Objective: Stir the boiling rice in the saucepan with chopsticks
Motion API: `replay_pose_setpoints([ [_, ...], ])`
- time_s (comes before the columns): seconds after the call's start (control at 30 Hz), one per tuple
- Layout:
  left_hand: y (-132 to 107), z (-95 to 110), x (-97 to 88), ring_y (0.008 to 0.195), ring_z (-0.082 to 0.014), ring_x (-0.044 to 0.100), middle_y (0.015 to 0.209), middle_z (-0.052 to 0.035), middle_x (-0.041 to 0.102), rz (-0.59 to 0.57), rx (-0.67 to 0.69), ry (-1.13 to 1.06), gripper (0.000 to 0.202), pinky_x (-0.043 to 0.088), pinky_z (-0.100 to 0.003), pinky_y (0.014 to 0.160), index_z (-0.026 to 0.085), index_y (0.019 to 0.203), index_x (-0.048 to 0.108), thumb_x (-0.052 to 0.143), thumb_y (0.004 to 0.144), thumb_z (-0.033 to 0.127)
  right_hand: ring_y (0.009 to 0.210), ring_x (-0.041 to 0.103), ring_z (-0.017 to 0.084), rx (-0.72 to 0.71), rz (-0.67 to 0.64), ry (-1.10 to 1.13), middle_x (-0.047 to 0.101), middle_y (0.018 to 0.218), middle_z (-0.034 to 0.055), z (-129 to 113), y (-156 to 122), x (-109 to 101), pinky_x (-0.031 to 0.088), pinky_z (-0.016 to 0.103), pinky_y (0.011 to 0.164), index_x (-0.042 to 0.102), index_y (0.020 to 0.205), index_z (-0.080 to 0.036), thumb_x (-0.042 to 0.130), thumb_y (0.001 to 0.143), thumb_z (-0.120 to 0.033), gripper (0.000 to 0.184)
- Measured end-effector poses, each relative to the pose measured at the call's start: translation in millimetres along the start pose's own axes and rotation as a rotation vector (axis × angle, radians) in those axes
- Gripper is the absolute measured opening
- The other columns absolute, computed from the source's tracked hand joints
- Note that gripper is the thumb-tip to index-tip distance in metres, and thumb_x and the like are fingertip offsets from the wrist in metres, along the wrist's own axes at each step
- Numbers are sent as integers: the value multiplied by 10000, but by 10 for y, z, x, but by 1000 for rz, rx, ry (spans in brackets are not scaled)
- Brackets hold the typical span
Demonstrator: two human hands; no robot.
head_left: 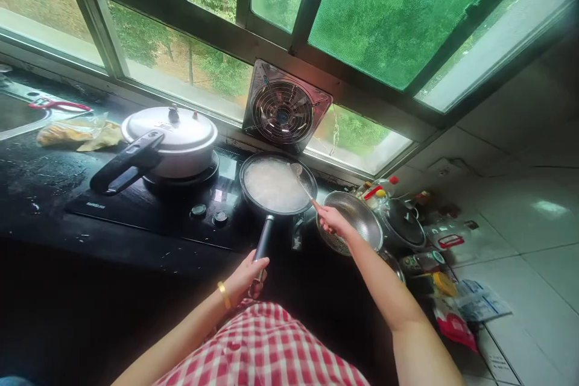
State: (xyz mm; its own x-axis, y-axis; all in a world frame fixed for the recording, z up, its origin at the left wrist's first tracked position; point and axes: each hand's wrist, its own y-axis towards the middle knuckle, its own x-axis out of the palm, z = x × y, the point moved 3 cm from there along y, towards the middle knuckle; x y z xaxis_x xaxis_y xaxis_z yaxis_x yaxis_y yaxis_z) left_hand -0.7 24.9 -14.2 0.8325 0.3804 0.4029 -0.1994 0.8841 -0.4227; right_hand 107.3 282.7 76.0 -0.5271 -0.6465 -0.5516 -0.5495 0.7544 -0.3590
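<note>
While L hand [246,277] clamps pan handle [263,240], I log R hand [332,222] closed on spoon [302,182] in frying pan [277,184].

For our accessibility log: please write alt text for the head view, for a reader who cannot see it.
A person's left hand grips the handle of a frying pan of pale white food on a black stove, while the right hand holds a spoon in it. A pressure cooker sits to the left, a metal strainer to the right, below a window fan.
</note>
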Motion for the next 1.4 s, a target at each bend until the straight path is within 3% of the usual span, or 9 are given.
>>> replay_pose_setpoints([
  [0.23, -10, 15, 2, 373, -51, 319, 550, 99, 410, 23, -23, 23, 352, 270, -161, 342, 249, 880, 288, 516, 745, 480, 315, 386, 49, 51, -103, 58, 444, 516, -60, -224, 133, 129, 241, 136, 279, 518, 1162, -197, 424, 925, -371, 309],
  [0.47, -8, 25, -3, 371, -52, 325, 559, 98, 417, 22, -10, 22, 379, 283, -167, 340, 249, 887, 293, 533, 729, 496, 314, 377, 34, 62, -222, 63, 457, 529, -61, -283, 100, 273, 230, 121, 280, 532, 1080, -188, 416, 932, -357, 252],
  [0.77, 23, -8, -14, 361, -55, 335, 558, 98, 423, 20, -4, 19, 431, 282, -168, 332, 254, 906, 295, 557, 713, 536, 311, 384, 42, -8, -288, -24, 463, 516, -61, -264, -301, 265, 262, 139, 271, 508, 1259, -242, 472, 896, -463, 427],
  [1.07, 82, -57, -60, 364, -54, 352, 583, 91, 431, 14, 5, 39, 440, 312, -173, 336, 251, 944, 320, 556, 723, 549, 299, 362, 31, -33, -291, -137, 429, 507, -74, -155, -776, 6, 229, 134, 283, 469, 1316, -271, 445, 909, -321, 410],
  [1.17, 68, -47, -51, 369, -53, 353, 583, 88, 433, 18, 0, 33, 434, 312, -171, 339, 249, 943, 321, 557, 726, 541, 305, 359, 38, -61, -235, -182, 421, 505, -78, -70, -897, -95, 235, 146, 296, 455, 1326, -253, 451, 888, -295, 441],
  [1.27, 41, -23, -29, 376, -54, 355, 578, 87, 434, 7, -9, 27, 434, 305, -165, 342, 248, 943, 317, 559, 726, 536, 335, 368, 56, -127, -91, -258, 464, 541, -69, -13, -971, -177, 295, 177, 340, 438, 1333, -236, 428, 873, -280, 462],
  [1.4, 33, -6, -25, 377, -52, 354, 579, 89, 435, 8, -7, 39, 436, 303, -164, 347, 249, 936, 313, 559, 727, 542, 635, 578, 142, -306, 197, -518, 635, 806, 17, -49, -926, -251, 427, 241, 579, 504, 1257, -229, 473, 844, -292, 419],
])
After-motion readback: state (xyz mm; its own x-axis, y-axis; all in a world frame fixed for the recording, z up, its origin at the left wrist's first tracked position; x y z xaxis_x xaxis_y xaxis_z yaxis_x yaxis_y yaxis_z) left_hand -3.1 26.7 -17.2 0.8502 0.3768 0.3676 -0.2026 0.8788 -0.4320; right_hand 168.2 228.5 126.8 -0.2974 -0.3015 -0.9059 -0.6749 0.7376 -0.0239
